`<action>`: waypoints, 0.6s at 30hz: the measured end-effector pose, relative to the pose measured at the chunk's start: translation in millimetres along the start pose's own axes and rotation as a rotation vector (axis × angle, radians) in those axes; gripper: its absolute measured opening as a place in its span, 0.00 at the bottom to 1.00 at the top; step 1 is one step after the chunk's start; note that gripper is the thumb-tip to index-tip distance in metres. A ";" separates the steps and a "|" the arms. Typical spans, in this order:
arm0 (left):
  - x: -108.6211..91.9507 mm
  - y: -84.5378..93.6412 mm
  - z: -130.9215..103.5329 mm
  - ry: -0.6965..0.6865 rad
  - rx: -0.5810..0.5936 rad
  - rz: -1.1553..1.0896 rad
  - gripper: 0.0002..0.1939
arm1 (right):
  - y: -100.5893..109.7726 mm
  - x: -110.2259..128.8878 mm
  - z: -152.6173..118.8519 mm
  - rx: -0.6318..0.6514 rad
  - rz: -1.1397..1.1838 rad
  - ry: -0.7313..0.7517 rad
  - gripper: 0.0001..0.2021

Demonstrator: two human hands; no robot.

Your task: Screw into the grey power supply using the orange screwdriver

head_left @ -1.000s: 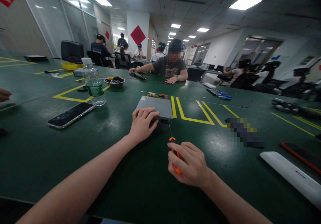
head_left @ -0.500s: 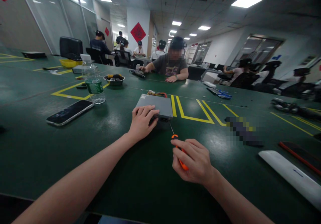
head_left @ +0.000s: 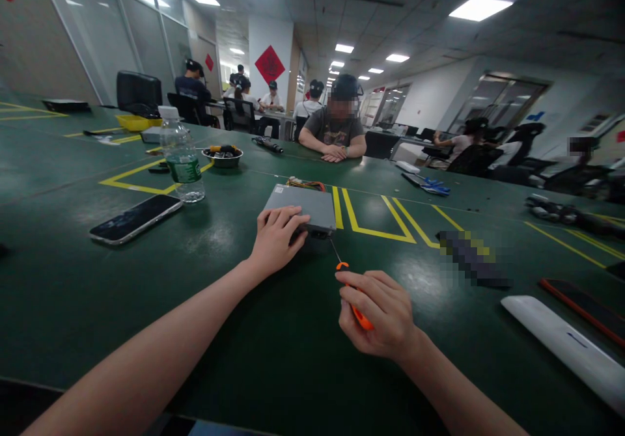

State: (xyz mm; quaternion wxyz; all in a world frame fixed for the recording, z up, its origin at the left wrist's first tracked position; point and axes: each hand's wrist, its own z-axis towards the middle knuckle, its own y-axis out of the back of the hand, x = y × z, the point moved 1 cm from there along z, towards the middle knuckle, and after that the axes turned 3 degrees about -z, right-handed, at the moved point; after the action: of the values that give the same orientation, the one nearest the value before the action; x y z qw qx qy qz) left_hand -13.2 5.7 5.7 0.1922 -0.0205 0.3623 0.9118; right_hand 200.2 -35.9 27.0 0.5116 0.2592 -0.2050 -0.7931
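A flat grey metal box (head_left: 317, 206) with coloured wires (head_left: 306, 184) at its far edge lies on the green table (head_left: 254, 371). My left hand (head_left: 279, 237) rests on its near left part, fingers spread over the top and the thumb at the near side. My right hand (head_left: 378, 309) is closed round the orange handle of a screwdriver (head_left: 362, 317). The thin shaft points up and left to the near right corner of the box. Whether the tip touches a screw is too small to tell.
Left of the box are a plastic bottle (head_left: 183, 166), a phone (head_left: 137, 218) and a metal bowl (head_left: 223, 157) with tools. A white bar-shaped object (head_left: 561, 345) lies at the right. A person (head_left: 336, 123) sits across the table.
My right hand and the screwdriver handle have shifted slightly right. The person across has drawn a hand back from the dark object and now has both hands together.
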 end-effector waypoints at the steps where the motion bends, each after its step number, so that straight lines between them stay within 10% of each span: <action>1: 0.0 -0.1 -0.1 -0.002 0.001 0.001 0.13 | 0.0 0.1 -0.1 0.006 0.000 -0.003 0.06; 9: 0.9 -1.8 -0.8 -0.005 -0.012 0.010 0.13 | -3.2 12.8 5.9 0.204 0.031 -0.006 0.15; 18: 1.6 -1.6 -1.2 -0.013 -0.008 0.010 0.13 | 1.7 13.6 6.6 0.071 -0.036 0.102 0.08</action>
State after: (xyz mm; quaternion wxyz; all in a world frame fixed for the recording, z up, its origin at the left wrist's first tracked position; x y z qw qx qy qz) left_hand -14.3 6.5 3.5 0.1900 -0.0138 0.3577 0.9142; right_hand 192.7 -48.6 30.4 0.4977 0.3207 -0.2020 -0.7802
